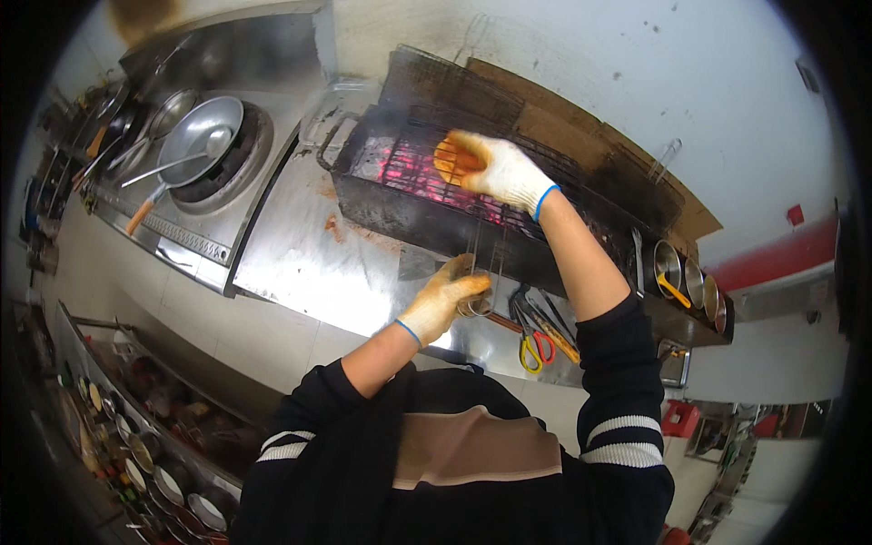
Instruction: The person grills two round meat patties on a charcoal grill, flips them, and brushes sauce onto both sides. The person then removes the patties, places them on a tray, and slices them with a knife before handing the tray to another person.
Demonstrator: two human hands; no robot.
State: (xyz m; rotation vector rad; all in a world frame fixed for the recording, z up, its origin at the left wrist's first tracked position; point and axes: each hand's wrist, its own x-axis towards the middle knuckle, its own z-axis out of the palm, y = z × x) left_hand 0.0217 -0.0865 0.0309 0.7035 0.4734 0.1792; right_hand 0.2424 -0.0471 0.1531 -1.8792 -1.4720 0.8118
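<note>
My left hand [446, 300], in a stained white knit glove, grips the long wire handle [501, 255] of a grilling rack in front of the charcoal grill [422, 211]. The rack's dark wires run over the glowing coals [409, 163]. My right hand [494, 167], in a similar blue-cuffed glove, is over the grill at a flat, round orange piece of food [446, 161]. Its fingertips are orange and blurred, and they cover part of the food. Whether they pinch it or only touch it I cannot tell.
Scissors with red and yellow handles [530, 351] lie beside tongs [555, 313] on the steel counter [293, 252]. Left stands a wok [197, 146] with a ladle [218, 142] on a burner. Metal bowls [666, 262] line the right end. Cardboard [565, 129] leans behind the grill.
</note>
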